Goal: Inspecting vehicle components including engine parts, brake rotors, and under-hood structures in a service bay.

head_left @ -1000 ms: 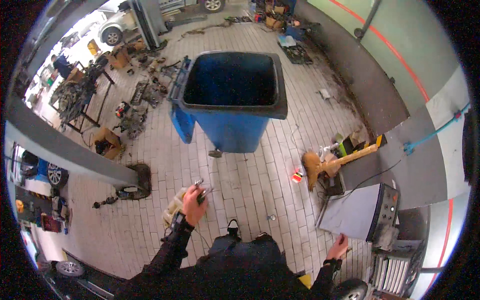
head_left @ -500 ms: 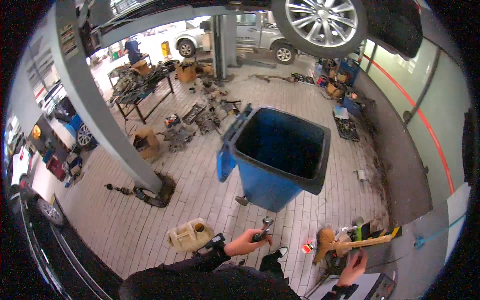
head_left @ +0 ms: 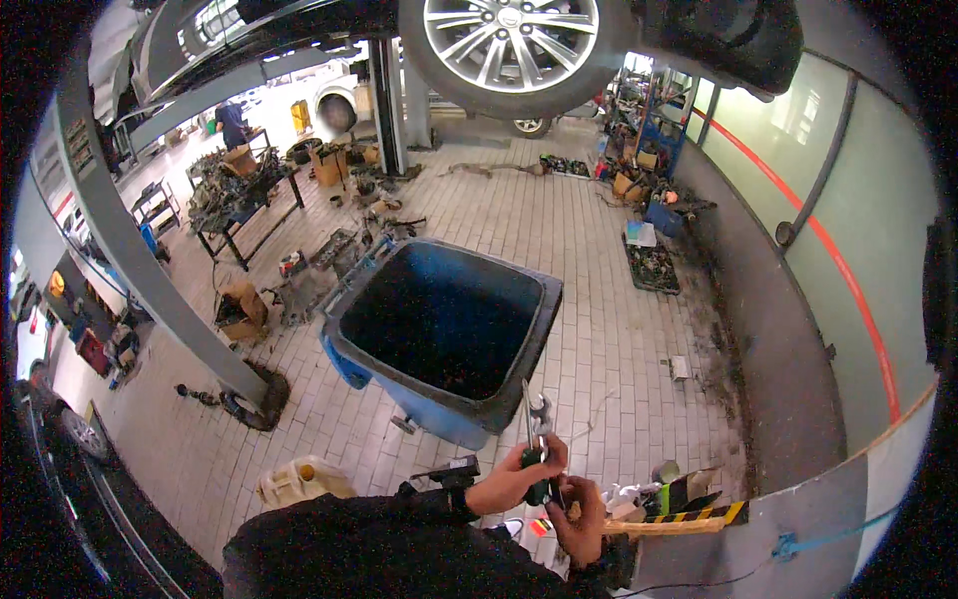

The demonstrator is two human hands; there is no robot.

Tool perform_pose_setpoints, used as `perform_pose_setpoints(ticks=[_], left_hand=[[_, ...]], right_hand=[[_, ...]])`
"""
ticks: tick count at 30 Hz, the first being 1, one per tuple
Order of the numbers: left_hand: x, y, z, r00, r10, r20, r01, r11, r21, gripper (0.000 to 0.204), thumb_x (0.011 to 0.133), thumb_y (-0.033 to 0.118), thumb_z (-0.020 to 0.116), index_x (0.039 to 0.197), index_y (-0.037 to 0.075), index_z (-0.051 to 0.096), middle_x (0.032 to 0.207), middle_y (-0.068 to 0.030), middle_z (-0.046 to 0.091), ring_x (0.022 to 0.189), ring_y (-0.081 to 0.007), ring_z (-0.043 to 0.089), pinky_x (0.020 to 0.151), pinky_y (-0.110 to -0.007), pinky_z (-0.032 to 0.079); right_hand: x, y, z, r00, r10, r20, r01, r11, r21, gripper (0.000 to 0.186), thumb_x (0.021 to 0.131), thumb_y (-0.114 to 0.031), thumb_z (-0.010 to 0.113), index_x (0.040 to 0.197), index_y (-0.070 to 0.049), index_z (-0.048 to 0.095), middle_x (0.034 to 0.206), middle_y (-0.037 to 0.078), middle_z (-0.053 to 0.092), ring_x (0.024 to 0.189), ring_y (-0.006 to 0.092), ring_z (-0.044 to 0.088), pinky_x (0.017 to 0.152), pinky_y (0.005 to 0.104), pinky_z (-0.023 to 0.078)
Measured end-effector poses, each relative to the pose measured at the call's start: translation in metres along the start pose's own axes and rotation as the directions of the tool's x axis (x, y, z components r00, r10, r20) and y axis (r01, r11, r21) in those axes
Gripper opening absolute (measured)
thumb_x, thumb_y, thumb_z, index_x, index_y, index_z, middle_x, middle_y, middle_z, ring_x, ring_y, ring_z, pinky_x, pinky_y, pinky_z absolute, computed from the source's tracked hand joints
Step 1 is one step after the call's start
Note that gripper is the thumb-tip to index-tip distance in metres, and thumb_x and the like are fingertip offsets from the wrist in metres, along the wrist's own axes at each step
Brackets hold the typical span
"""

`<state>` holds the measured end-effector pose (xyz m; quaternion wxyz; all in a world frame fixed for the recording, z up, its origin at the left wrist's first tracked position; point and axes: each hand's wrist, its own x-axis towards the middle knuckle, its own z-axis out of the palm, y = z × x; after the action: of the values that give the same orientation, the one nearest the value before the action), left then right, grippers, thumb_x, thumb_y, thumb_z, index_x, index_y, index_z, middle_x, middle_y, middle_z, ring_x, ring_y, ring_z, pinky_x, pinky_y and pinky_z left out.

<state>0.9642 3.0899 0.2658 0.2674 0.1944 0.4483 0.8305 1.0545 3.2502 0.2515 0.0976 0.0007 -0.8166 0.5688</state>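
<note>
- Tiled garage floor [head_left: 504,205]; blue bin [head_left: 454,427] stood open ahead, car wheel [head_left: 511,50] hung beyond it.
- My left hand [head_left: 507,484] was closed around screwdriver [head_left: 534,461] and wrench [head_left: 540,411], tips up.
- My right hand [head_left: 583,521] was curled just beside it; couldn't tell its hold.
- Half a second earlier, hands were well apart.

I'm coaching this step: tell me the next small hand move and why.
Probably close the right hand around the dark handle to steady it: the left hand holds a wrench and a thin-shafted tool bunched together, and the right hand is close beside them.
</note>
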Motion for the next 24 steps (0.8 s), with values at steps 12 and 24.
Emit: perform_pose_setpoints(ticks=[12,24], left_hand=[[0.132,-0.001,0.011,0.922,0.123,-0.367,-0.214,0.952,-0.218,0.022,0.095,0.009,0.057,0.116,0.009,0.050,0.092,-0.0013,0.054,0.083,-0.0135,0.058,0.076,-0.030,0.050],[0.236,0.028,-0.034,0.933,0.234,-0.273,-0.316,0.896,-0.313,0.013,0.096,0.013,0.055,0.107,0.008,0.050,0.093,-0.0048,0.053,0.105,-0.0227,0.059,0.086,-0.037,0.050]], right_hand=[[0.144,-0.001,-0.068,0.972,-0.019,0.234,0.055,0.987,-0.148,0.039,0.083,-0.012,0.073,0.114,0.000,0.053,0.082,0.016,0.065,0.071,0.0204,0.063,0.065,0.0339,0.050],[0.276,-0.002,-0.092,0.969,-0.013,0.248,0.045,0.991,-0.125,0.017,0.095,-0.005,0.058,0.109,0.003,0.058,0.098,0.013,0.070,0.082,0.0110,0.064,0.068,0.0251,0.048]])
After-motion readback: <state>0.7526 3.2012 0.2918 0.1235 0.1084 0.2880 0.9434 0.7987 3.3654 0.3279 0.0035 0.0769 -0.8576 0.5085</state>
